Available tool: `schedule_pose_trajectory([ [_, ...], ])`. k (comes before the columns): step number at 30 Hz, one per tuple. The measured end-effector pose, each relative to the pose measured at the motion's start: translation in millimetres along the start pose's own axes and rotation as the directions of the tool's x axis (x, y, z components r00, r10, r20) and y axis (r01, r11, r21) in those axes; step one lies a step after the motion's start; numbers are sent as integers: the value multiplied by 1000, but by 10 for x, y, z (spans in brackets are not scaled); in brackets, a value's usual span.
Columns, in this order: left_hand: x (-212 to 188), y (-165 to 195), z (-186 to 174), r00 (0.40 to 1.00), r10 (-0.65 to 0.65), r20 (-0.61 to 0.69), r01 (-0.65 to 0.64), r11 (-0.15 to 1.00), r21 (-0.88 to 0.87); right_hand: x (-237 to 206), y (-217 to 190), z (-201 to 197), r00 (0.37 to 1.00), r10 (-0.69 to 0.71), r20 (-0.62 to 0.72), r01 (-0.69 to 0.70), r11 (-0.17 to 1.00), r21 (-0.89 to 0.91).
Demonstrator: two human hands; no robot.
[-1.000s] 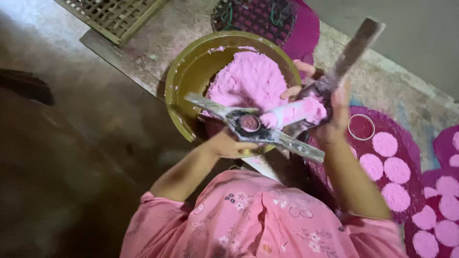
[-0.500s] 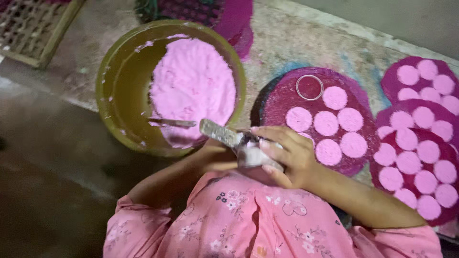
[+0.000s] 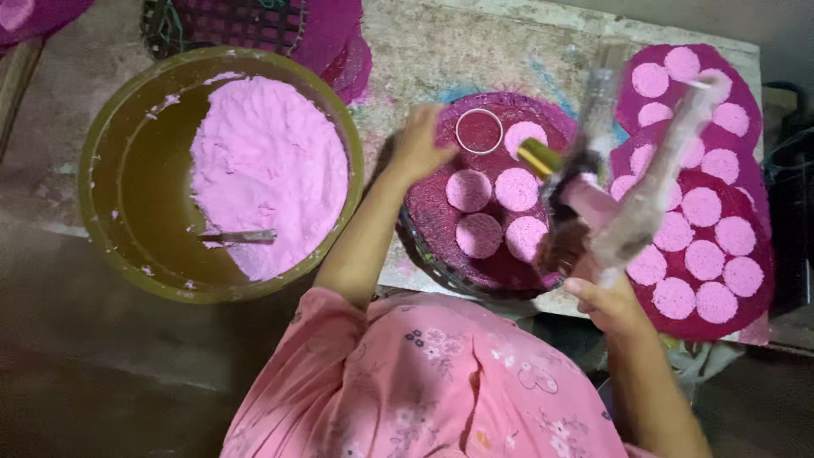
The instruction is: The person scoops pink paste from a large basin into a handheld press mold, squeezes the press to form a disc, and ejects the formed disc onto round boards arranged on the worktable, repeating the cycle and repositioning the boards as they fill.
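A small home food-making workplace, set low near a dark floor. A rough, stained concrete slab (image 3: 475,51) carries a large olive basin (image 3: 119,220) of pink dough and woven round trays (image 3: 441,246) lined with pink discs (image 3: 517,188).

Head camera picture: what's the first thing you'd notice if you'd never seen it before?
Probably the big olive-green bowl on the left, heaped with bright pink powder. In the middle sits a round magenta tray holding pink discs and a small ring, with the left hand at its rim. On the right, the right hand lifts a blurred, pink-coated tool.
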State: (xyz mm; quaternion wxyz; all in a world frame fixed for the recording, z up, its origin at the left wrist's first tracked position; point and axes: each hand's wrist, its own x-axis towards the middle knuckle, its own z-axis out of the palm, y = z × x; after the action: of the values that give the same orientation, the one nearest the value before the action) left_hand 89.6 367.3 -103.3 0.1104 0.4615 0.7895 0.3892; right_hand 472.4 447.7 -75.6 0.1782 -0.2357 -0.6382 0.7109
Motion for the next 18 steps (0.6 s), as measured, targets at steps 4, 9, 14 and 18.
schedule_pose_trajectory([
  [4, -2, -501, 263, 836, -472, 280, 548, 707, -447, -205, -93, 13, 996, -89, -28, 93, 969, 229],
  [9, -542, -596, 433, 822, -548, 155, 476, 514, -714, -242, -184, 136, 996, -88, -18, 89, 940, 329],
  [14, -1718, -272, 701, 861, -506, -48, 202, 426, -882, -118, -122, 170, 997, -54, -59, 71, 935, 347],
  [18, -2076, -223, 702, 809, -559, 182, 380, 261, -888, -23, -86, 231, 996, -27, -82, 58, 913, 404],
])
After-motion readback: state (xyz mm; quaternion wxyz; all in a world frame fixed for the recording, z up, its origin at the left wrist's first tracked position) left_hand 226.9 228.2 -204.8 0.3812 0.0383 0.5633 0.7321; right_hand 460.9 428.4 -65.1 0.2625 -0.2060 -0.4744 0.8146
